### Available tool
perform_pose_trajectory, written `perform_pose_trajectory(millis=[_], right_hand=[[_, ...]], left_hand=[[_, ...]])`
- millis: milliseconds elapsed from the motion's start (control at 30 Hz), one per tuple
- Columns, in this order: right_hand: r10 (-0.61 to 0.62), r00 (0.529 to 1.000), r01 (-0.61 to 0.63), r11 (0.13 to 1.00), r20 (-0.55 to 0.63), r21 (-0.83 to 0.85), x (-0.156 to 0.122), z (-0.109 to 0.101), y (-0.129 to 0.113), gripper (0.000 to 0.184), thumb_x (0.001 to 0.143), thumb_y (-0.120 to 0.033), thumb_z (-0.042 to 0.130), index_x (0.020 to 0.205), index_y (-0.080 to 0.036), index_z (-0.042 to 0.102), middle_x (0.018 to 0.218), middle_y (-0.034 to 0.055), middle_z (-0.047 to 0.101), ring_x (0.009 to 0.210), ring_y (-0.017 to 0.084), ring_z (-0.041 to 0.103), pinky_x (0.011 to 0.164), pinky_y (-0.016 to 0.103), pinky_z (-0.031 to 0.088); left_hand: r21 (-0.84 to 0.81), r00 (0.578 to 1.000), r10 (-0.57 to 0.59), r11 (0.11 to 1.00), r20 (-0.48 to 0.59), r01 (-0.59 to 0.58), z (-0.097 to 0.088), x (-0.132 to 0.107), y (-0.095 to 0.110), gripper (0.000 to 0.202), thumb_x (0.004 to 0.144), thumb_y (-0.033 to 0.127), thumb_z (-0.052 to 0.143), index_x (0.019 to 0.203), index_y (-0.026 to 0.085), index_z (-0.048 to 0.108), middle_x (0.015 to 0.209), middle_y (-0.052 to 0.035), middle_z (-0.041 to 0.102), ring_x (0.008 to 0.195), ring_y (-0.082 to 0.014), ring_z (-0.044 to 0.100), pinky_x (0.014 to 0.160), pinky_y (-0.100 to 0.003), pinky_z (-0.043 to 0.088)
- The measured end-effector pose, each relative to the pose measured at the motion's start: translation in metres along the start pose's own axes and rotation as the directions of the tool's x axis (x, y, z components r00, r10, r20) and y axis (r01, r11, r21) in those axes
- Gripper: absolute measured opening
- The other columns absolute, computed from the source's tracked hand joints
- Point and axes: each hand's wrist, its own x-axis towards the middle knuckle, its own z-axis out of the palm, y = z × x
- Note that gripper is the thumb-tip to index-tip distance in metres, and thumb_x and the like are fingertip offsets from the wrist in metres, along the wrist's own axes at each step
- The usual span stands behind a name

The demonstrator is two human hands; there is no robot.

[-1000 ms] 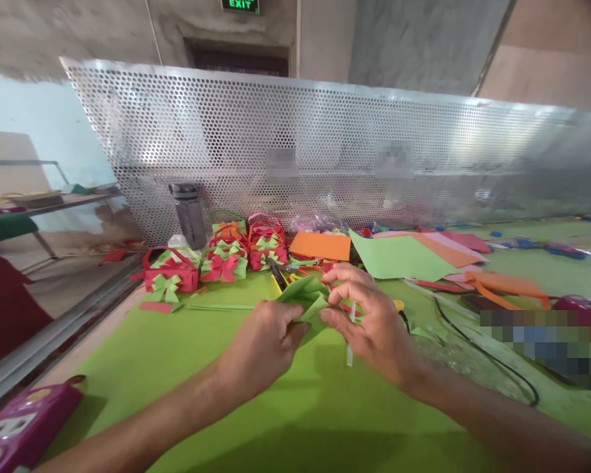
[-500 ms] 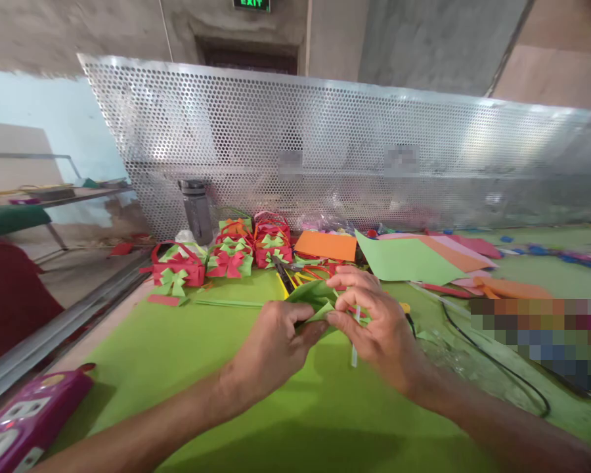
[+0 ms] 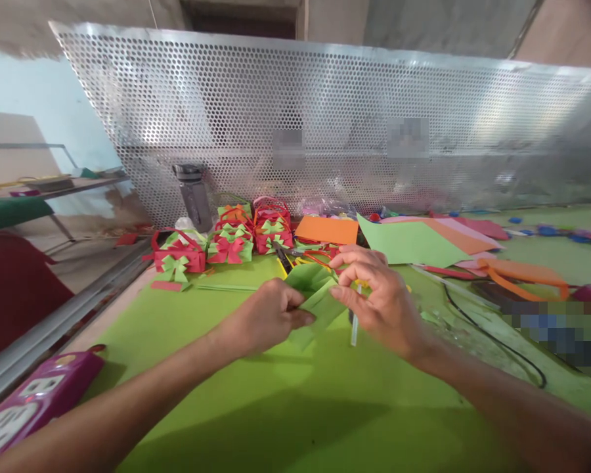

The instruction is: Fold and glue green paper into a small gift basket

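Note:
Between my hands is a folded piece of green paper (image 3: pixel 320 295), held above the green tabletop (image 3: pixel 256 407). My left hand (image 3: pixel 270 315) pinches its left side between thumb and fingers. At the paper's upper right edge, my right hand (image 3: pixel 374 295) has thumb and fingertips closed on it. Just below the right fingers a clear glue stick (image 3: pixel 354 328) pokes out, and most of the tool behind it is hidden. Behind the paper lie scissors (image 3: pixel 283 256) with dark blades, partly covered.
Small red and green paper baskets with bows (image 3: pixel 180 256) stand at the back left, beside a grey bottle (image 3: pixel 196 200). Coloured paper sheets (image 3: pixel 408 240) lie at the back right. A purple power strip (image 3: pixel 44 394) is at the near left; a black cable (image 3: pixel 497 341) runs on the right.
The green paper has turned, and a flat face of it now hangs lower between my hands. My right fingers have shifted slightly along its edge. The view has tilted down.

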Motion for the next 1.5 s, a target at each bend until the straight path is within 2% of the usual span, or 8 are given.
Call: perform_pose_trajectory(millis=[133, 333, 467, 567, 700, 800, 1200, 1500], right_hand=[[0.007, 1.000, -0.007, 1.000, -0.012, 0.000, 0.001, -0.003, 0.003, 0.016, 0.080, -0.018, 0.059, 0.069, -0.021, 0.047, 0.096, 0.0050, 0.062, 0.107, 0.023, 0.051, 0.091, 0.046, 0.032], [0.009, 1.000, -0.009, 1.000, 0.001, -0.001, 0.001, -0.002, 0.001, 0.019, 0.080, -0.018, 0.058, 0.067, -0.020, 0.044, 0.096, 0.0055, 0.062, 0.107, 0.024, 0.051, 0.091, 0.046, 0.033], [-0.008, 1.000, 0.008, 1.000, 0.013, -0.014, 0.000, -0.001, -0.001, 0.019, 0.080, -0.017, 0.059, 0.068, -0.021, 0.044, 0.097, 0.0052, 0.062, 0.108, 0.024, 0.050, 0.091, 0.046, 0.032], [-0.016, 1.000, 0.016, 1.000, 0.010, -0.021, -0.001, 0.000, 0.000, 0.019, 0.079, -0.017, 0.059, 0.068, -0.021, 0.044, 0.098, 0.0043, 0.061, 0.109, 0.023, 0.050, 0.091, 0.045, 0.031], [-0.036, 0.999, 0.035, 0.999, -0.030, -0.034, 0.000, 0.000, 0.003, 0.018, 0.080, -0.017, 0.058, 0.069, -0.021, 0.045, 0.098, 0.0041, 0.061, 0.107, 0.022, 0.051, 0.092, 0.044, 0.030], [-0.028, 0.998, 0.025, 0.998, -0.052, -0.058, 0.002, 0.000, 0.003, 0.017, 0.082, -0.018, 0.056, 0.069, -0.021, 0.045, 0.098, 0.0037, 0.061, 0.107, 0.022, 0.051, 0.095, 0.045, 0.027], [0.053, 0.997, -0.046, 0.991, 0.047, -0.129, 0.010, 0.000, 0.003, 0.016, 0.081, -0.013, 0.049, 0.068, -0.020, 0.043, 0.091, 0.0059, 0.060, 0.094, 0.021, 0.054, 0.087, 0.043, 0.032], [0.074, 0.994, -0.060, 0.984, 0.078, -0.169, 0.011, 0.004, 0.005, 0.015, 0.081, -0.016, 0.050, 0.068, -0.021, 0.044, 0.091, 0.0049, 0.059, 0.093, 0.020, 0.053, 0.088, 0.041, 0.030]], left_hand=[[-0.007, 0.994, 0.056, 0.998, -0.090, -0.057, 0.000, -0.003, 0.002, 0.028, 0.073, 0.023, 0.053, 0.054, 0.019, 0.034, 0.050, 0.0072, 0.026, 0.047, -0.0077, 0.024, 0.043, -0.021, 0.020], [0.377, 0.967, 0.100, 0.926, -0.233, -0.005, 0.005, -0.008, 0.003, 0.026, 0.072, 0.021, 0.051, 0.050, 0.017, 0.037, 0.051, 0.0025, 0.036, 0.052, -0.0110, 0.033, 0.050, -0.026, 0.021], [0.505, 0.976, 0.052, 0.861, -0.210, 0.063, 0.006, -0.010, 0.004, 0.023, 0.072, 0.025, 0.050, 0.052, 0.018, 0.043, 0.055, -0.0003, 0.042, 0.053, -0.0126, 0.034, 0.051, -0.027, 0.020], [0.516, 0.986, 0.009, 0.853, -0.165, 0.079, 0.005, -0.011, 0.005, 0.025, 0.071, 0.025, 0.050, 0.050, 0.018, 0.038, 0.051, 0.0012, 0.037, 0.050, -0.0115, 0.030, 0.050, -0.027, 0.019], [0.417, 0.994, -0.001, 0.908, -0.109, 0.047, 0.006, -0.011, 0.001, 0.034, 0.068, 0.022, 0.051, 0.046, 0.017, 0.025, 0.047, 0.0048, 0.019, 0.046, -0.0090, 0.022, 0.047, -0.026, 0.017], [0.257, 0.999, -0.015, 0.966, -0.050, 0.028, 0.008, -0.009, -0.002, 0.036, 0.066, 0.024, 0.051, 0.046, 0.017, 0.023, 0.048, 0.0062, 0.016, 0.045, -0.0076, 0.019, 0.043, -0.024, 0.016], [-0.113, 0.997, -0.030, 0.993, 0.067, 0.037, 0.017, -0.008, -0.003, 0.024, 0.063, 0.020, 0.053, 0.047, 0.019, 0.036, 0.045, 0.0074, 0.030, 0.043, -0.0070, 0.026, 0.040, -0.021, 0.018], [-0.425, 0.978, -0.110, 0.888, 0.176, 0.176, 0.024, -0.005, -0.005, 0.017, 0.057, 0.021, 0.063, 0.045, 0.017, 0.051, 0.045, 0.0056, 0.042, 0.042, -0.0075, 0.029, 0.043, -0.022, 0.018]])
